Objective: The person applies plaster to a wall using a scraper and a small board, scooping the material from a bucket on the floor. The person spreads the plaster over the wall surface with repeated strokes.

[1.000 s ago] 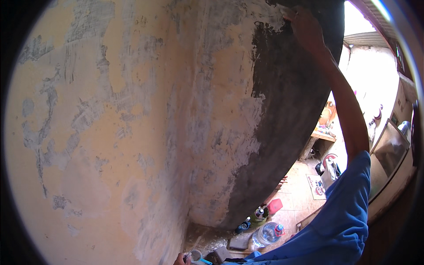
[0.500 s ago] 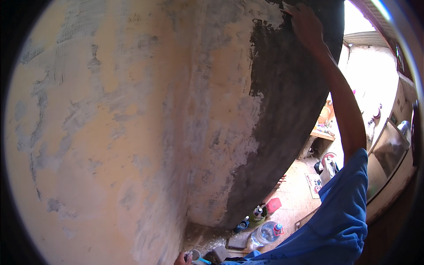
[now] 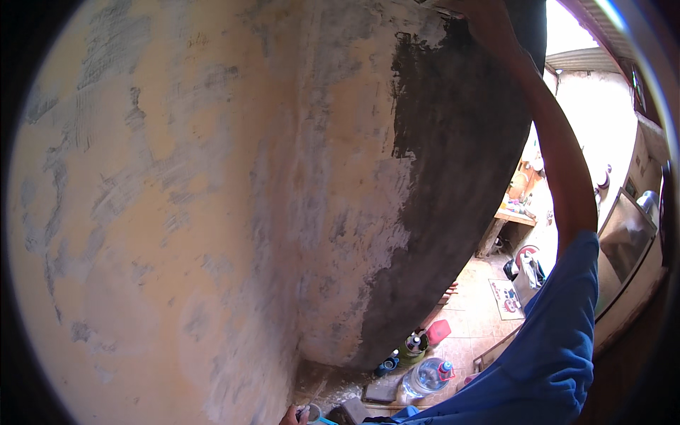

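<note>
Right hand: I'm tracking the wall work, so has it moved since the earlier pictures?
Yes, the right hand has moved slightly upward, judged against the dark wall patch.

And we count two hands, one right hand (image 3: 490, 25) up top, one left hand (image 3: 290, 416) down low! Two walls, one pale wall (image 3: 156, 227) and one part-dark wall (image 3: 453, 177). One cup (image 3: 314, 411), one light-blue handle (image 3: 327, 421). Down on the floor, one big clear bottle (image 3: 423, 379), one green tub (image 3: 411, 352), one dark-blue container (image 3: 387, 365), one pinkish-red container (image 3: 438, 331), one mat (image 3: 506, 299), and two grey blocks (image 3: 382, 392) showing!
</note>
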The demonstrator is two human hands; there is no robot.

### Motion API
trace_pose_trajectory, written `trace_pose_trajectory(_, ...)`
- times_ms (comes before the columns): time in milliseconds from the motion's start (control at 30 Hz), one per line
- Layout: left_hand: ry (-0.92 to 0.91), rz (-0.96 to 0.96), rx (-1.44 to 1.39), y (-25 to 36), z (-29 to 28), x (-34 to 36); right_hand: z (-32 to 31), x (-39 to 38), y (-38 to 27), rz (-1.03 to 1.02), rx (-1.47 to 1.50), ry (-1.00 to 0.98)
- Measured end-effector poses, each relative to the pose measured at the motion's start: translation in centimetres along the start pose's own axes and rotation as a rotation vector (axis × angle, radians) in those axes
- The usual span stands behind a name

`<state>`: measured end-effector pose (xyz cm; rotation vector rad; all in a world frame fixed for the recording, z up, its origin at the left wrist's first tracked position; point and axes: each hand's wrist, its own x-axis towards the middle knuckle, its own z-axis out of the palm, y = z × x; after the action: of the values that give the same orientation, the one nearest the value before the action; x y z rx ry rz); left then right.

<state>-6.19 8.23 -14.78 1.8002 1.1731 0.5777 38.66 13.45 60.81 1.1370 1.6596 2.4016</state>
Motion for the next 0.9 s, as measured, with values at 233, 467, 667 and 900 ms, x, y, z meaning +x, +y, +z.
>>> trace_pose_trajectory(233,0.070,0.040,0.021,-2.5,1.4,-0.3,-0.8,-3.8,-0.5,-0.136,-0.072,-0.364)
trace_pose_trajectory(467,0.053,0.012,-0.003,-2.8,1.5,-0.4,0.7,-2.3,-0.1,0.113,-0.096,-0.104)
trace_pose_trajectory(667,0.050,-0.006,-0.020,-2.3,1.1,-0.4,-1.1,-3.5,-3.4,0.090,0.008,-0.564)
trace_pose_trajectory(900,0.005,0.024,-0.031,-0.6,0.3,0.3,3.0,-2.5,-2.0,0.272,-0.134,-0.225)
